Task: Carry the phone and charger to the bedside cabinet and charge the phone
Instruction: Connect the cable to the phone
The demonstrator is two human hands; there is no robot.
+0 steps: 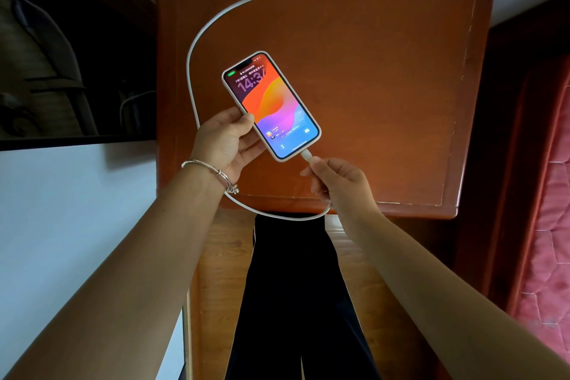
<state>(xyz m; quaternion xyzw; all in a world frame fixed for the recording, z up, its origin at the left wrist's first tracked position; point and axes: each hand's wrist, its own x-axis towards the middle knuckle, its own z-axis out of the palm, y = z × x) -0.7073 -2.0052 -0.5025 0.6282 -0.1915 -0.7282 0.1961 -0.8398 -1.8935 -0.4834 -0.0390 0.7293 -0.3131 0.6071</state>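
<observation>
A phone (271, 105) in a pale case, its screen lit with an orange and purple lock screen, is held above the reddish wooden bedside cabinet (370, 77). My left hand (225, 142) grips the phone's lower left edge. My right hand (336, 179) pinches the white cable's plug (307, 157), which sits in the phone's bottom port. The white charger cable (192, 71) loops from the plug under my wrists, up the phone's left side and off the cabinet's far edge. The charger's wall end is out of view.
A bed with a red quilted cover (546, 225) lies to the right of the cabinet. A dark framed mirror or picture (61, 55) hangs on the white wall to the left. My dark trousers (293, 302) show below over a wooden floor.
</observation>
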